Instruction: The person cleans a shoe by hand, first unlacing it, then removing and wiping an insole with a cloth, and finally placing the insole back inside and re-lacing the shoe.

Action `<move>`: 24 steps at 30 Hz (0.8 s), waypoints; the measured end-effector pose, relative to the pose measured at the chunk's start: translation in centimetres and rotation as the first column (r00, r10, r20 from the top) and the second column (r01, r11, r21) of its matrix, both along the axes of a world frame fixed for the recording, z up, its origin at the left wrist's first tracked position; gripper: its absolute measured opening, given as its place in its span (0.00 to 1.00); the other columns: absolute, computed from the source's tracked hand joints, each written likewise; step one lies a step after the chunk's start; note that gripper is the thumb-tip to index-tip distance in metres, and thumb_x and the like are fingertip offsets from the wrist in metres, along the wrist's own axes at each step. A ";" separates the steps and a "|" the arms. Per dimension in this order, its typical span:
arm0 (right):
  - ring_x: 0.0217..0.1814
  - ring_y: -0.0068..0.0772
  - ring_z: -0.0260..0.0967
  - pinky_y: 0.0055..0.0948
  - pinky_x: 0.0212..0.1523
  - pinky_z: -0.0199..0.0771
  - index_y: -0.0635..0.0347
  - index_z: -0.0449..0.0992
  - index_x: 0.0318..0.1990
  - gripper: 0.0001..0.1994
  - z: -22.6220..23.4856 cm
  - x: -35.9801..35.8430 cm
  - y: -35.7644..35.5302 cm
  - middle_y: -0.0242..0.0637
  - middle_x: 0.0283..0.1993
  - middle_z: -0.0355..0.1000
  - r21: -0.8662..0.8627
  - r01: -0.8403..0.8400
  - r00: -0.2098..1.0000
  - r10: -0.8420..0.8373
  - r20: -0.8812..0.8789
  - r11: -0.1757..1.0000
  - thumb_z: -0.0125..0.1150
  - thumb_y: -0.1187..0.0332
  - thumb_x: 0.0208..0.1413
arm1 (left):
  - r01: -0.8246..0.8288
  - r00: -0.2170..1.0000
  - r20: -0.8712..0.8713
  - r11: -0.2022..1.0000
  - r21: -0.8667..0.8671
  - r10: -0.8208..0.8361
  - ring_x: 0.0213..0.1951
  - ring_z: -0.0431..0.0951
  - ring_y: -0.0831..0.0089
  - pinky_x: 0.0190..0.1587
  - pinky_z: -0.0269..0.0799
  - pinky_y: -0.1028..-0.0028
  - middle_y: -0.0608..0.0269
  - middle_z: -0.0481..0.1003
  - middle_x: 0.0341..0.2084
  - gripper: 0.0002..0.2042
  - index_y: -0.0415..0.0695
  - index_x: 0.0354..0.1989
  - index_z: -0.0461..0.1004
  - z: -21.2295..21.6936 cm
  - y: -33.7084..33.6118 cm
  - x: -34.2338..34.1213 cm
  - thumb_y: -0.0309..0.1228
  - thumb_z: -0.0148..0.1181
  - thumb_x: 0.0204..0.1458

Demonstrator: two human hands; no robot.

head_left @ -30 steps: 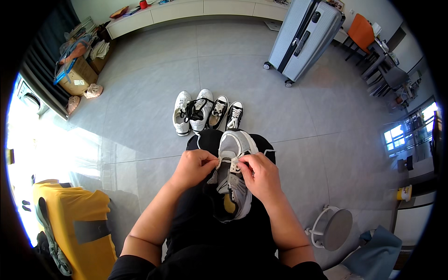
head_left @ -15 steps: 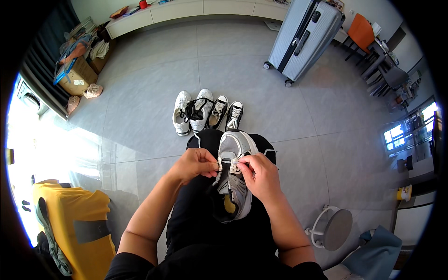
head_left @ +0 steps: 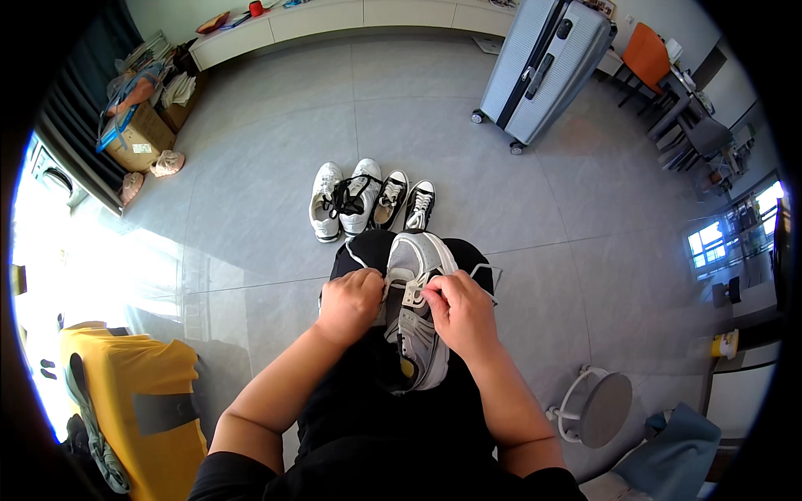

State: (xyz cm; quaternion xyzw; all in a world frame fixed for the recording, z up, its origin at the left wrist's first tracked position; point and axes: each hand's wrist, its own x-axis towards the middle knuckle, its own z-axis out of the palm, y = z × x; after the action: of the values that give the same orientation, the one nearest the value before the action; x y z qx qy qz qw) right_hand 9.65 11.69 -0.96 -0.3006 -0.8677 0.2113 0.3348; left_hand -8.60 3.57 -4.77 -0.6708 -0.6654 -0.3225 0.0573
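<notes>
Turned knuckles-up since half a second ago, the left hand point(head_left: 351, 305) now curls at the left edge of the grey-and-white mesh sneaker point(head_left: 428, 334), which has tilted slightly; a thin white lace point(head_left: 493, 269) reaches a little farther out at the right. Fingertips on that left hand are hidden, so I cannot tell what they grip. Thumb and forefinger of the right hand point(head_left: 462, 311) are pinched together at the sneaker's pale eyelet edge — lace or edge, I cannot tell which. The sneaker lies on the lap of the black trousers point(head_left: 334, 392), its toe pointing away from the body.

Near the right side stands a stool with a round grey seat point(head_left: 608, 411); at the left hangs a yellow cloth point(head_left: 167, 363). Just beyond the knees, white sneakers with black laces point(head_left: 355, 219) sit beside black-and-white canvas shoes point(head_left: 420, 202). Farther off — a ribbed silver suitcase point(head_left: 518, 67) and a long white cabinet point(head_left: 317, 25).
</notes>
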 end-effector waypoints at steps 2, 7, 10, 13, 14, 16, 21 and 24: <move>0.28 0.41 0.68 0.34 0.28 0.69 0.58 0.69 0.30 0.07 -0.2 0.0 0.1 0.35 0.27 0.67 -0.010 0.013 1.000 -0.013 -0.005 1.000 0.63 0.71 0.50 | -0.023 1.000 0.007 1.000 0.006 0.023 0.25 0.77 0.64 0.24 0.72 0.67 0.64 0.77 0.26 0.05 0.43 0.24 0.69 0.2 0.1 0.3 0.23 0.60 0.43; 0.28 0.38 0.68 0.32 0.30 0.68 0.61 0.70 0.32 0.06 0.2 1.8 0.7 0.38 0.29 0.68 -0.327 0.003 0.996 -0.032 -0.082 0.945 0.61 0.71 0.52 | 0.013 0.991 0.126 0.989 0.147 -0.032 0.26 0.76 0.62 0.26 0.72 0.69 0.63 0.76 0.27 0.06 0.42 0.24 0.70 2.2 -0.1 1.4 0.20 0.62 0.40; 0.30 0.22 0.61 0.22 0.33 0.62 0.62 0.70 0.31 0.06 -0.6 4.4 2.0 0.28 0.28 0.65 -0.626 -0.108 0.987 0.006 -0.163 0.772 0.59 0.70 0.56 | 0.065 0.980 0.165 0.958 0.278 -0.114 0.27 0.76 0.63 0.28 0.72 0.70 0.60 0.75 0.27 0.09 0.40 0.24 0.71 3.3 -0.2 3.1 0.16 0.65 0.36; 0.34 0.20 0.60 0.20 0.37 0.61 0.61 0.69 0.29 0.08 -1.8 5.7 3.1 0.26 0.31 0.65 -0.809 -0.376 0.911 0.020 -0.412 0.452 0.58 0.68 0.58 | 0.119 0.963 0.180 0.918 0.378 -0.200 0.27 0.76 0.64 0.29 0.73 0.71 0.59 0.75 0.27 0.10 0.39 0.23 0.70 5.2 -0.6 4.1 0.14 0.65 0.35; 0.37 0.19 0.60 0.20 0.41 0.59 0.60 0.69 0.29 0.09 -1.7 5.7 3.1 0.25 0.34 0.64 -0.810 -0.429 0.890 0.033 -0.456 0.400 0.56 0.67 0.59 | 0.124 0.958 0.191 0.908 0.401 -0.215 0.27 0.76 0.66 0.29 0.73 0.72 0.58 0.76 0.27 0.10 0.39 0.22 0.69 6.1 -0.7 4.2 0.13 0.65 0.35; 0.38 0.19 0.59 0.20 0.41 0.59 0.60 0.69 0.29 0.09 -1.9 4.7 3.0 0.27 0.35 0.64 -0.785 -0.549 0.821 0.011 -0.570 0.285 0.56 0.67 0.59 | 0.082 0.941 0.272 0.915 0.395 -0.202 0.26 0.76 0.67 0.28 0.72 0.73 0.58 0.76 0.27 0.10 0.40 0.22 0.69 6.1 -0.8 4.2 0.14 0.65 0.36; 0.35 0.17 0.59 0.19 0.40 0.60 0.62 0.72 0.31 0.07 -3.6 2.3 2.4 0.25 0.32 0.66 -0.880 -0.386 0.911 -0.037 -0.411 0.277 0.56 0.68 0.58 | -0.059 0.882 0.471 0.988 0.141 -0.014 0.26 0.78 0.69 0.26 0.73 0.77 0.58 0.76 0.26 0.08 0.38 0.22 0.70 3.8 -1.0 2.0 0.15 0.65 0.40; 0.36 0.15 0.62 0.18 0.39 0.63 0.60 0.72 0.33 0.06 -3.1 1.6 2.0 0.24 0.33 0.68 -0.863 -0.279 0.958 0.062 -0.279 0.422 0.56 0.68 0.59 | -0.100 0.809 0.581 0.995 -0.009 0.087 0.27 0.78 0.74 0.31 0.76 0.77 0.59 0.76 0.26 0.07 0.37 0.24 0.71 3.6 -1.7 1.2 0.17 0.65 0.41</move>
State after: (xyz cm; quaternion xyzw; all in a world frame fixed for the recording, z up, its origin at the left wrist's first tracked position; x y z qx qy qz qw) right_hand 11.20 13.66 -4.03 -0.3184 -0.6108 0.6999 0.1890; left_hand -7.42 1.90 -1.21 -0.5062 -0.6796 -0.5160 -0.1250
